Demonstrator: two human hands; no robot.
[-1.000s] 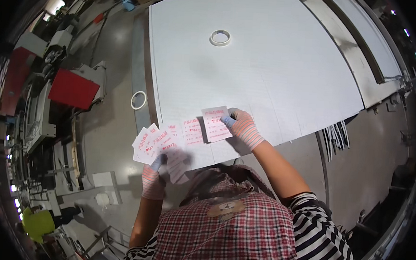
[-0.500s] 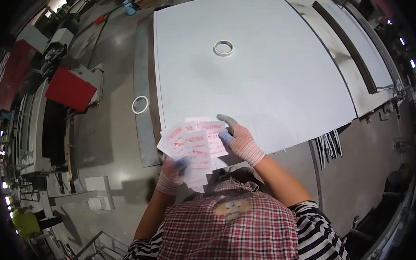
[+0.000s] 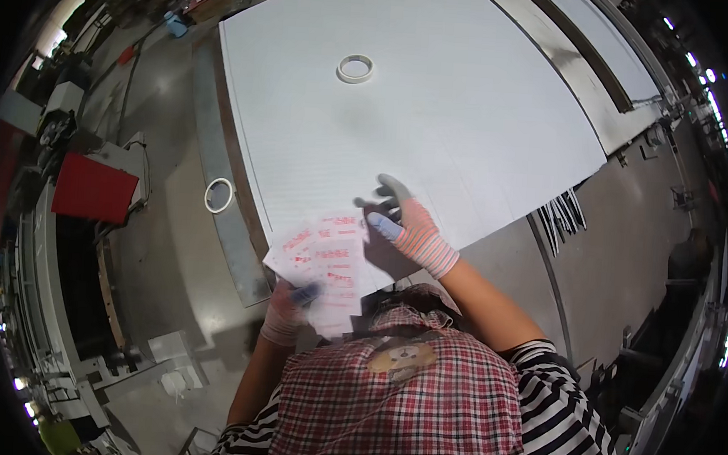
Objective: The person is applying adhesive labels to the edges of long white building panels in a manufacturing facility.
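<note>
My left hand (image 3: 285, 313), in a striped glove with grey-blue fingertips, grips a fanned bunch of white paper slips (image 3: 334, 269) printed in red. The thumb presses on top of them; the other fingers are hidden underneath. Just right of the slips is my right hand (image 3: 414, 232), gloved the same way, its fingers spread and a little blurred, with nothing seen in it. Both hands are over the near edge of a large white sheet (image 3: 420, 122) lying flat before me. A roll of tape (image 3: 355, 69) rests farther back on that sheet.
A second tape roll (image 3: 218, 195) lies on the grey strip (image 3: 229, 219) along the sheet's left side. Thin strips (image 3: 560, 219) stick out below the sheet's right edge. A red panel (image 3: 95, 188) stands at left. A dark long bar (image 3: 583, 45) lies at far right.
My right hand has come off the slips, and its fingers have spread. The left hand keeps hold of the bunch. The whole view has shifted, moving the sheet and tape rolls leftward and up.
</note>
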